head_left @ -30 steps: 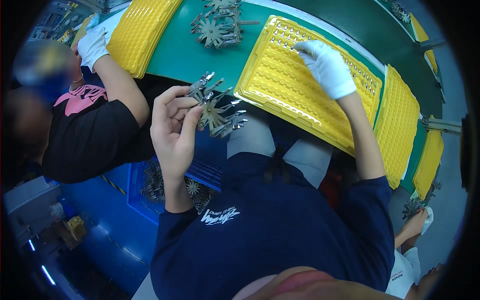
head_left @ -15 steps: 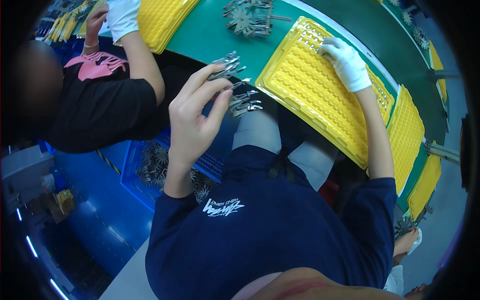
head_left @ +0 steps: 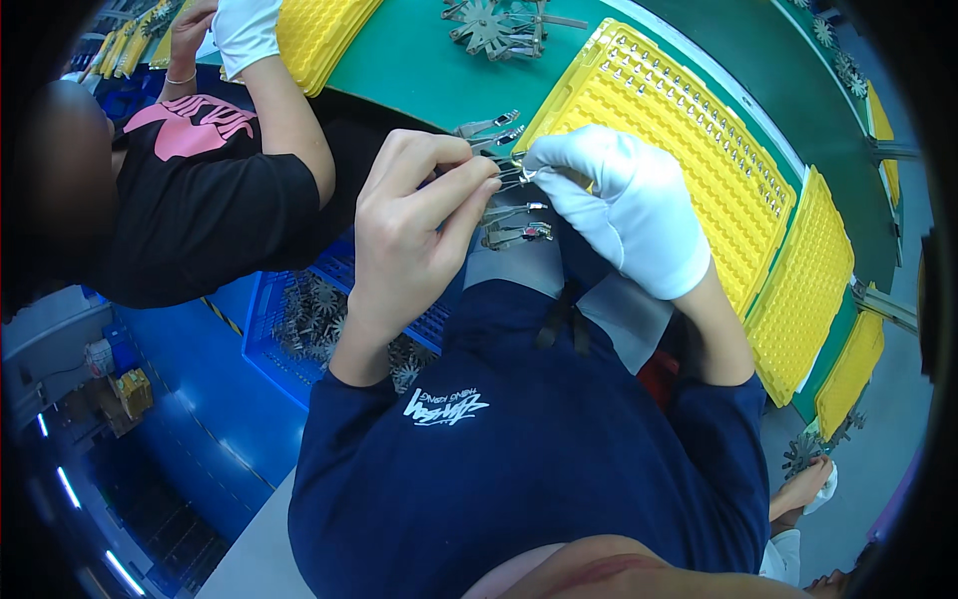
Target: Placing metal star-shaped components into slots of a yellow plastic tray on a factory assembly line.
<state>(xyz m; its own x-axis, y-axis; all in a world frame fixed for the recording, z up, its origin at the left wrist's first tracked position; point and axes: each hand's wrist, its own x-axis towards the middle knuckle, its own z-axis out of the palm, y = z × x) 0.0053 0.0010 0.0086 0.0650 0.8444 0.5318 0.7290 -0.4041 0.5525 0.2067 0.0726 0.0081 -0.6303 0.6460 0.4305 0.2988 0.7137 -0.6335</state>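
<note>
My bare left hand is closed on a metal fixture with several spring-clip arms fanning out past the fingertips; its hub is mostly hidden. White-gloved, my right hand pinches at one of the clip tips, where a small shiny metal part shows between the fingers. The fingertips of both hands nearly meet there. Just beyond my right hand lies a yellow moulded tray, with rows of small silver parts standing along its far side and bare ridges nearer me.
Another star-shaped clip fixture lies on the green table. More yellow trays stand at the right. A blue crate of fixtures sits low at the left. A co-worker in a black shirt works close on my left.
My right hand has come from the tray's far rows back to the fixture in my left hand. The left hand has turned slightly, and the tray's rows of parts are now uncovered.
</note>
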